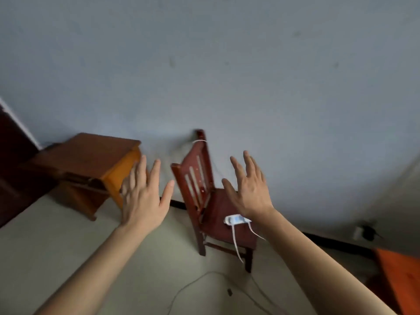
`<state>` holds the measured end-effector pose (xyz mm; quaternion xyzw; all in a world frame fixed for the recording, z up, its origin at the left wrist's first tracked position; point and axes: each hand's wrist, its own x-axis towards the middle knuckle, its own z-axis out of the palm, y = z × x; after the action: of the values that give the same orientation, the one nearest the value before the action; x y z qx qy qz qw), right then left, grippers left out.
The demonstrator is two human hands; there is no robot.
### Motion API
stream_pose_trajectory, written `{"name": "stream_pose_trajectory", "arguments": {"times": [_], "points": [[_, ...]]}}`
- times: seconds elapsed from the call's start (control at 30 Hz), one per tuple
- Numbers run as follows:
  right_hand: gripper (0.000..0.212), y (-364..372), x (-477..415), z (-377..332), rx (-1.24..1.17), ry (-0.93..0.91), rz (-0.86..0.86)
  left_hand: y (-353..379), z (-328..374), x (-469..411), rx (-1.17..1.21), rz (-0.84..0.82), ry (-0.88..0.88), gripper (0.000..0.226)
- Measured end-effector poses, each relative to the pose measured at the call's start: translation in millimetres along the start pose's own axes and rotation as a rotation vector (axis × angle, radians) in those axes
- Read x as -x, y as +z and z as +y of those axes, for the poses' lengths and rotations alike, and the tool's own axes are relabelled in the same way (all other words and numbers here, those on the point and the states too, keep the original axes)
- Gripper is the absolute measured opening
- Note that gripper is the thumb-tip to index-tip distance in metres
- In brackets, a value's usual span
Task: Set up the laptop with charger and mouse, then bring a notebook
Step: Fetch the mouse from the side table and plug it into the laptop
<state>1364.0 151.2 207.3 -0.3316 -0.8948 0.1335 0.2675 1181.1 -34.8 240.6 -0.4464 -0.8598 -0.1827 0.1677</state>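
Pale blue wall [227, 64] and light floor [45, 258] fill your view, with both bare arms stretched forward: your left hand [145, 196] and right hand [250, 189] are each spread open, fingers apart, palms away from you, holding nothing. Between them stands one dark red wooden chair [204, 201] against the wall, and one white power strip [236, 219] lies on its seat, its white cord hanging off the front edge. One brown wooden desk [91, 160] stands to the left; no laptop, mouse or notebook shows.

Chair [218, 208] w/ power strip [236, 219], cabinet [91, 160]
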Motion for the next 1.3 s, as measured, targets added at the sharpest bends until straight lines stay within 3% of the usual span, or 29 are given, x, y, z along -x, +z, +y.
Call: {"name": "stream_pose_trajectory", "arguments": {"times": [0.43, 0.77, 1.0, 1.17, 1.3], "points": [[0.067, 231, -178, -262, -0.093, -0.437, -0.316, -40, -309, -34, -0.235, 0.069, -0.454, 0.069], [0.062, 398, -337, -398, -0.167, -0.629, -0.382, -7, -496, -150, -0.398, 0.037, -0.623, 0.069], [0.066, 473, -463, -504, -0.223, -0.704, -0.381, -15, -607, -238, -0.442, 0.058, -0.708, 0.07], [0.064, 543, -506, -583, -0.225, -0.761, -0.407, -12, -699, -263, -0.458, 0.11, -0.753, 0.068], [0.068, 625, -538, -663, -0.184, -0.795, -0.417, -3, -811, -276, -0.449, 0.1, -0.77, 0.068]]}}
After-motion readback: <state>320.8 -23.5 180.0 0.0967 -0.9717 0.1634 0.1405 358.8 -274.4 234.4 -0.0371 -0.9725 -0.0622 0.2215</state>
